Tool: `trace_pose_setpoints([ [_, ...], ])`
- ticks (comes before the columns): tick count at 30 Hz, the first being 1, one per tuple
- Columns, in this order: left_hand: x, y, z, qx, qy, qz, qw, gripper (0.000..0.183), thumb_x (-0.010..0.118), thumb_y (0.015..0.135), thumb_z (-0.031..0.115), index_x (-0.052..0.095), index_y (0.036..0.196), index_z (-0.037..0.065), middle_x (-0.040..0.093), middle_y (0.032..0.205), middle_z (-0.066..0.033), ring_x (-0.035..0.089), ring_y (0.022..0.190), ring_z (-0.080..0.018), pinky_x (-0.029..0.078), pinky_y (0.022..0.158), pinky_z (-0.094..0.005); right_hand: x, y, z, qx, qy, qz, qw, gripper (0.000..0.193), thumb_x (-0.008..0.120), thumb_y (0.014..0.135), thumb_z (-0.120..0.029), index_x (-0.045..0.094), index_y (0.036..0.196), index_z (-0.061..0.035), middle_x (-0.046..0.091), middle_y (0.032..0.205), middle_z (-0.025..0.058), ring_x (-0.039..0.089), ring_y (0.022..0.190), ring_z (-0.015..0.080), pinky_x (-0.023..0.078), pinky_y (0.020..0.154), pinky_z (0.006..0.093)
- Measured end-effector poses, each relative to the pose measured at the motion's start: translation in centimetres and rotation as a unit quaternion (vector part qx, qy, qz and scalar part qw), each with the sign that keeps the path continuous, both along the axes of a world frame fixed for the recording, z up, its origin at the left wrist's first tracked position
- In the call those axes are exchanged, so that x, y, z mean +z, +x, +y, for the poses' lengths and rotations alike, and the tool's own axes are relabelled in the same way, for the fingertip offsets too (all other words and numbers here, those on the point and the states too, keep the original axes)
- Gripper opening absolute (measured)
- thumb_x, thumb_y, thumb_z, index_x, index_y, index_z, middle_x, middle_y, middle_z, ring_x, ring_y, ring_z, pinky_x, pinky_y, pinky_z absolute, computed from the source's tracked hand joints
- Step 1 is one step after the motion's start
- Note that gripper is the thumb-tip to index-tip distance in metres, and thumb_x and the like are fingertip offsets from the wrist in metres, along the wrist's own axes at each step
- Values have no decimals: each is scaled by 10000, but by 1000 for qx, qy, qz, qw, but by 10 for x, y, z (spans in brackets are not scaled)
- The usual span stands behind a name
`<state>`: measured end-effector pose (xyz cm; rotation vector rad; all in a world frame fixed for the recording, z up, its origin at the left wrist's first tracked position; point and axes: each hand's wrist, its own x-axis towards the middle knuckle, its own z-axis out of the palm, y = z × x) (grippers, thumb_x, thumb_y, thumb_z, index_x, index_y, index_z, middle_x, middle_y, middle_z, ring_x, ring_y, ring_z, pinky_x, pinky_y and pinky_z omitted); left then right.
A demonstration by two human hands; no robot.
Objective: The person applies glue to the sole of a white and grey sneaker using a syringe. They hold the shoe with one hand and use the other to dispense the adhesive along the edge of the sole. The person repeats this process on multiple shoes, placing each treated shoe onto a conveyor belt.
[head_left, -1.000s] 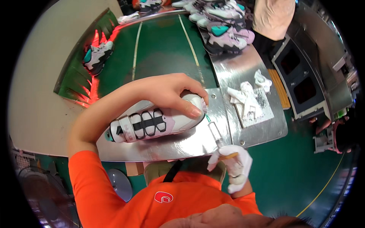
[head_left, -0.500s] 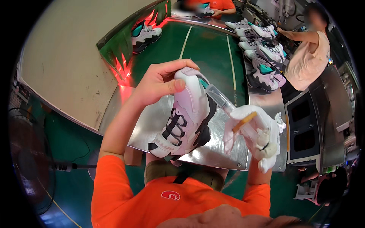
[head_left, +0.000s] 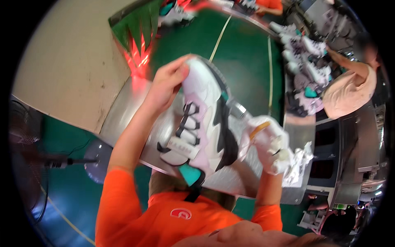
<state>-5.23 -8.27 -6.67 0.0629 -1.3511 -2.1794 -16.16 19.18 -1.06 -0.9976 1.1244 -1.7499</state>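
My left hand (head_left: 166, 82) gripping toe of white sneaker (head_left: 203, 123), holding it tilted above metal table (head_left: 123, 111). My gloved right hand (head_left: 269, 146) gripping small brush (head_left: 259, 129), touching sneaker's side.

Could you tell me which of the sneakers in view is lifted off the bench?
The white, pink and black sneaker gripped at its toe by the left hand; the other sneakers rest in a row beside another worker.

the sneaker (head_left: 203, 123) hides the left hand (head_left: 164, 84) fingertips (far shoes (head_left: 304, 49) are blurred).
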Motion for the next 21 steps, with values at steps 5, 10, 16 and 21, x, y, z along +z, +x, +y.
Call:
trace_pose_setpoints([
  [5, -6, -3, -8, 59, -8, -6, 998, 461, 614, 971, 214, 524, 1352, -29, 615, 1238, -68, 578, 1116, -142, 440, 977, -292, 0, -13, -4, -25, -124, -38, 991, 916, 842, 623, -405, 454, 1311, 59, 628, 1003, 218, 679, 870, 330, 572, 734, 409],
  [10, 38, -14, 26, 16, -106, 24, 994, 472, 674, 930, 212, 546, 1318, -25, 632, 1196, -80, 592, 1079, -141, 456, 945, -278, 11, -15, 30, -120, -174, -2, 977, 906, 825, 690, -404, 394, 1377, 2, 618, 1074, 193, 681, 950, 328, 569, 804, 417],
  [16, 85, -19, 83, -34, -189, 23, 981, 665, 777, 796, 75, 477, 1387, 24, 606, 1193, -91, 587, 1080, -159, 481, 938, -294, 23, 1, 54, -240, -156, 40, 957, 906, 791, 736, -439, 365, 1403, 2, 607, 1109, 172, 692, 935, 309, 565, 800, 391],
  [21, 111, -20, 133, -25, -256, -35, 966, 818, 833, 686, 101, 452, 1408, 61, 607, 1157, -89, 594, 1051, -163, 473, 941, -304, 47, 9, 67, -347, -102, 125, 924, 729, 658, 802, -253, 353, 1424, -26, 600, 1162, 168, 680, 963, 263, 534, 838, 359],
])
